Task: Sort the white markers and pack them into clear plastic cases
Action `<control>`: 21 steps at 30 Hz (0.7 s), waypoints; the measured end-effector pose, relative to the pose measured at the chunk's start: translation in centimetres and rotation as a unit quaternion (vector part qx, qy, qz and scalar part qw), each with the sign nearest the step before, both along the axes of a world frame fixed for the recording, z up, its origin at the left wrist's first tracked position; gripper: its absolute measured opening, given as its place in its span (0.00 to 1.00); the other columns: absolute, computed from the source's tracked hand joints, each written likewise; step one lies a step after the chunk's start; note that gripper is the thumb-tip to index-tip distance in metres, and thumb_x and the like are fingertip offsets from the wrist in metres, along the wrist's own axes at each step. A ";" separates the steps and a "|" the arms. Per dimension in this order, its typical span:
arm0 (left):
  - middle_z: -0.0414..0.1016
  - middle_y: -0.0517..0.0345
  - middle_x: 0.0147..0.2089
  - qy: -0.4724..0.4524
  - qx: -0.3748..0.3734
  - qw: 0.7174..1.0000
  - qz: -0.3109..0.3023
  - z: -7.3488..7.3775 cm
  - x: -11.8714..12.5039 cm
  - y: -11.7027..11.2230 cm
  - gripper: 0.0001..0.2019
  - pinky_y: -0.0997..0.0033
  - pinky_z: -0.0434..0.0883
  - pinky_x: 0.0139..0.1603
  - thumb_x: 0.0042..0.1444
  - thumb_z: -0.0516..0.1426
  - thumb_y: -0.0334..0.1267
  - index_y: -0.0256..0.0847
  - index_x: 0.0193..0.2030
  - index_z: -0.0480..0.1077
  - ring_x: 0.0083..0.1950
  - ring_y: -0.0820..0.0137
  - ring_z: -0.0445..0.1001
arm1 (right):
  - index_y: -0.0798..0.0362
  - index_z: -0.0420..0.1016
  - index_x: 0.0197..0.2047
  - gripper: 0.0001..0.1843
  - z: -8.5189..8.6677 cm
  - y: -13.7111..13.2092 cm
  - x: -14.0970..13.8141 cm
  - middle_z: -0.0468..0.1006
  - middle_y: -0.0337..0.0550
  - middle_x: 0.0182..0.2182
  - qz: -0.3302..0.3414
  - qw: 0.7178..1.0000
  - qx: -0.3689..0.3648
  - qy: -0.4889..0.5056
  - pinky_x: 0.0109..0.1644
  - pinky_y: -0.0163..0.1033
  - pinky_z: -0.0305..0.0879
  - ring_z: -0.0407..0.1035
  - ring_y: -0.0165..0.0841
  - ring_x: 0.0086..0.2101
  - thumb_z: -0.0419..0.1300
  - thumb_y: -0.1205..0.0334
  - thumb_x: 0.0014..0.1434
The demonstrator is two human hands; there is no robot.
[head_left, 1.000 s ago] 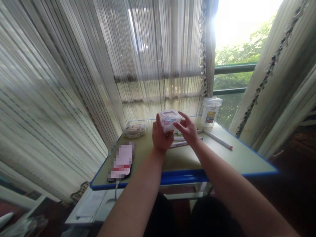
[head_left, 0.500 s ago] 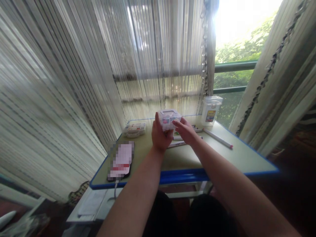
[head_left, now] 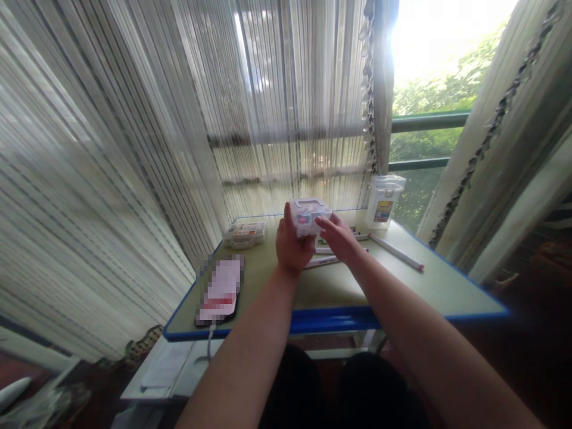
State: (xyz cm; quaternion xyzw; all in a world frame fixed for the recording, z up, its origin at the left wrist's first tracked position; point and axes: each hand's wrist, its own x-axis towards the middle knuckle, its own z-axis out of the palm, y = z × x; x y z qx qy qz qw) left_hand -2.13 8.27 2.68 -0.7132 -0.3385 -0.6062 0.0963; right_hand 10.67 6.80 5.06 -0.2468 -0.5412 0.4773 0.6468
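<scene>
A small clear plastic box (head_left: 309, 210) with a lid is held up above the far half of the table; coloured bits show through its side. My left hand (head_left: 292, 247) wraps round its left side and underside. On the box's front right, my right hand (head_left: 337, 235) grips with the thumb against the front face. Several white marker pens (head_left: 322, 261) lie on the tabletop below and behind my hands, partly covered by them. Another marker with a pink end (head_left: 397, 252) lies slantwise to the right.
A blue-edged table (head_left: 415, 298) stands before me. At its left lie a flat clear case (head_left: 245, 233) and a phone (head_left: 222, 289) with a white cable. A tall clear container (head_left: 385, 201) with a label stands at the back right, near the curtains (head_left: 286, 107).
The view has shifted very slightly. Both hands keep their hold on the box, and nothing else has visibly moved.
</scene>
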 end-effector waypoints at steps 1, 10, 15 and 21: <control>0.69 0.39 0.52 -0.003 -0.006 1.000 0.001 0.0 0.0 0.0 0.43 0.56 0.71 0.47 0.52 0.56 0.45 0.35 0.70 0.39 0.50 0.56 0.71 | 0.49 0.72 0.42 0.22 -0.1 0.0 -0.1 0.80 0.41 0.40 -0.005 1.000 0.002 -0.005 0.43 0.41 0.69 0.73 0.39 0.42 0.66 0.48 0.46; 0.72 0.47 0.50 -0.148 -0.070 0.985 -0.058 -0.3 0.4 0.7 0.44 0.60 0.73 0.44 0.40 0.56 0.32 0.39 0.67 0.45 0.45 0.62 0.74 | 0.45 0.72 0.49 0.20 -0.6 0.5 0.0 0.78 0.37 0.45 0.080 0.996 0.015 -0.041 0.50 0.45 0.67 0.70 0.38 0.48 0.56 0.53 0.52; 0.74 0.58 0.41 -0.240 -0.120 0.958 -0.098 -0.1 0.4 1.6 0.40 0.70 0.73 0.39 0.37 0.50 0.29 0.44 0.63 0.52 0.38 0.69 0.74 | 0.45 0.70 0.52 0.28 -1.4 1.2 -0.3 0.77 0.38 0.46 0.076 0.987 0.043 -0.132 0.54 0.46 0.65 0.69 0.39 0.48 0.64 0.61 0.45; 0.73 0.58 0.41 -0.229 -0.140 0.958 -0.097 0.1 0.1 2.2 0.36 0.72 0.73 0.35 0.38 0.49 0.28 0.44 0.60 0.58 0.37 0.71 0.73 | 0.44 0.57 0.63 0.46 -3.4 2.4 -0.8 0.74 0.42 0.50 0.050 0.988 0.032 -0.142 0.48 0.44 0.69 0.71 0.37 0.43 0.67 0.64 0.41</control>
